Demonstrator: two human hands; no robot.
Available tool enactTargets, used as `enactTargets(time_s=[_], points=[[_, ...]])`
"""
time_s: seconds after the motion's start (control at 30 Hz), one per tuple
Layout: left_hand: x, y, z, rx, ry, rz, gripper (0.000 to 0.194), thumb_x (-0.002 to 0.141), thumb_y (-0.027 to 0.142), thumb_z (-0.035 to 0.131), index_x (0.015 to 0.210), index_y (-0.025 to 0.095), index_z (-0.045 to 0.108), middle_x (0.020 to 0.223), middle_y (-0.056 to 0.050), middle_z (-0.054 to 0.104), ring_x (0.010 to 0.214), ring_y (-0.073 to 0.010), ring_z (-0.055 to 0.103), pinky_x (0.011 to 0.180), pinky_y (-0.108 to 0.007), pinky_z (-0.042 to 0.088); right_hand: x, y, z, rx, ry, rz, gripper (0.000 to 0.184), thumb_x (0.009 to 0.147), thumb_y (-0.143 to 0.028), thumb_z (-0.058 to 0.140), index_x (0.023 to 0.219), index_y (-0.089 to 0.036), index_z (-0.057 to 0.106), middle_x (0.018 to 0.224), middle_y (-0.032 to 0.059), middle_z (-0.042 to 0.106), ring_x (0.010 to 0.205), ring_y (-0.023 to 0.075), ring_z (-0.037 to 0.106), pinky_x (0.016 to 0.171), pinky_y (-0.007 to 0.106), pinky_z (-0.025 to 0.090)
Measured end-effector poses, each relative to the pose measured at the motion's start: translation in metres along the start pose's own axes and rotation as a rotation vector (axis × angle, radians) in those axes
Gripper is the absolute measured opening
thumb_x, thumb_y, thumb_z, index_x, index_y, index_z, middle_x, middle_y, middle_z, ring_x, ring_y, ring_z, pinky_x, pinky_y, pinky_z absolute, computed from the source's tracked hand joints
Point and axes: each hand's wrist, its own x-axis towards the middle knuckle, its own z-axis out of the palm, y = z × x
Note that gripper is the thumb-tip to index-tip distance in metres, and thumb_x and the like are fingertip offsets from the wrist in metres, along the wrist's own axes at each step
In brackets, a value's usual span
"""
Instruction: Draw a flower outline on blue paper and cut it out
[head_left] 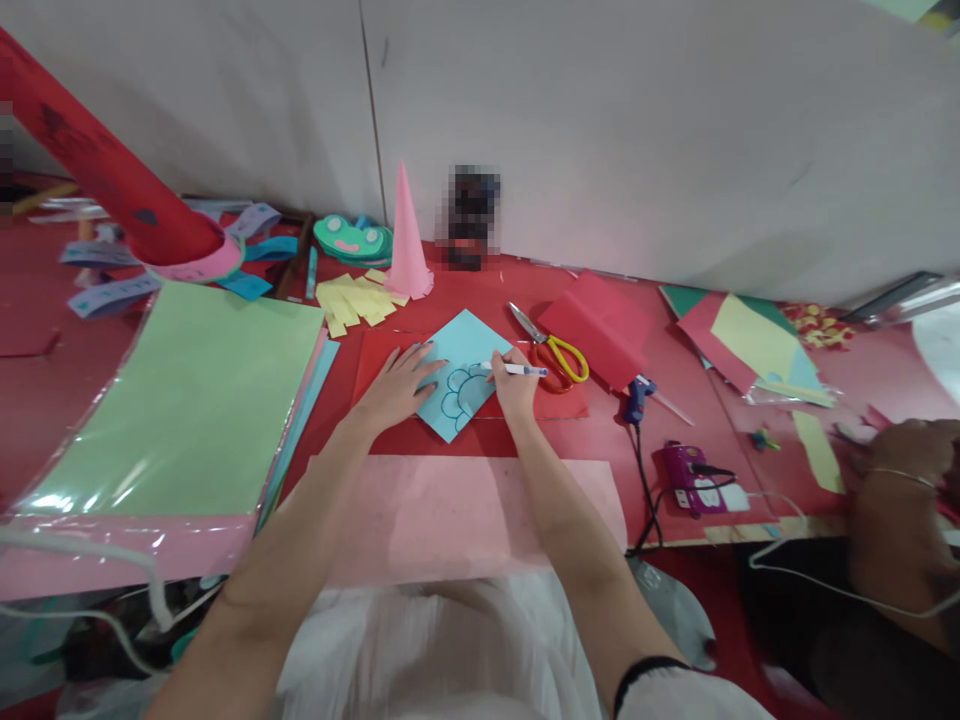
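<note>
A light blue square of paper (466,335) lies turned like a diamond on red paper (371,365). A flower-like shape with rounded petals is drawn on it in dark blue line. My left hand (397,385) rests flat on its left side, fingers spread. In my right hand (514,385) is a white marker pen (525,369), its tip at the paper near the drawn petals. Just right of that hand lie scissors (566,358) with yellow and orange handles, blades pointing up and left.
A pink paper cone (409,250) stands behind, beside yellow paper strips (356,305) and green frog-face cutouts (352,240). Green sheets (180,400) lie left. Rightward are red paper (600,325), a glue gun (639,398), a purple power adapter (686,480) and another person's arm (900,510).
</note>
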Motion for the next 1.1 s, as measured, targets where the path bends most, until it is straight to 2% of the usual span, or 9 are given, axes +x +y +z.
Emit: enactTargets(time_s=[0.33, 0.63, 0.77, 0.93, 1.1], points=[[0.0003, -0.0012, 0.0013, -0.004, 0.001, 0.001, 0.043, 0.097, 0.03, 0.039, 0.14, 0.03, 0.046, 0.157, -0.001, 0.027, 0.147, -0.0231, 0.018, 0.12, -0.048, 0.013, 0.0004, 0.0012, 0.001, -0.015, 0.078, -0.026, 0.033, 0.081, -0.03, 0.051, 0.056, -0.024, 0.031, 0.041, -0.008, 0.042, 0.042, 0.0108, 0.044, 0.053, 0.026, 0.038], [0.0004, 0.0008, -0.0007, 0.0, -0.01, -0.01, 0.043, 0.097, 0.03, 0.04, 0.14, 0.028, 0.046, 0.156, -0.002, 0.029, 0.147, -0.0234, 0.018, 0.12, -0.048, 0.013, -0.0006, -0.0034, 0.0005, -0.011, 0.053, -0.029, 0.034, 0.081, -0.034, 0.053, 0.055, -0.024, 0.034, 0.042, -0.0055, 0.05, 0.046, 0.0119, 0.046, 0.053, 0.025, 0.039], [-0.0001, 0.0023, -0.002, 0.007, -0.012, -0.012, 0.043, 0.097, 0.029, 0.04, 0.14, 0.029, 0.046, 0.156, -0.001, 0.03, 0.146, -0.023, 0.019, 0.12, -0.048, 0.013, -0.0013, -0.0032, 0.0016, -0.03, 0.045, -0.012, 0.033, 0.081, -0.034, 0.053, 0.056, -0.024, 0.034, 0.042, -0.0057, 0.048, 0.044, 0.0117, 0.045, 0.051, 0.025, 0.037], [-0.0001, 0.0009, -0.0003, 0.007, -0.004, -0.002, 0.043, 0.097, 0.029, 0.039, 0.14, 0.028, 0.046, 0.157, -0.002, 0.029, 0.146, -0.0228, 0.019, 0.12, -0.048, 0.013, -0.0016, -0.0031, 0.0017, -0.042, 0.1, -0.006, 0.032, 0.08, -0.029, 0.05, 0.056, -0.024, 0.03, 0.041, -0.0077, 0.042, 0.041, 0.0108, 0.044, 0.049, 0.024, 0.037], [0.0008, -0.0004, 0.0, -0.003, -0.006, -0.004, 0.044, 0.096, 0.03, 0.039, 0.14, 0.029, 0.046, 0.155, -0.001, 0.031, 0.146, -0.0229, 0.019, 0.12, -0.048, 0.013, -0.0018, -0.0051, 0.0014, -0.019, 0.07, 0.004, 0.032, 0.081, -0.032, 0.052, 0.056, -0.024, 0.033, 0.042, -0.0062, 0.047, 0.043, 0.0116, 0.046, 0.051, 0.025, 0.038]])
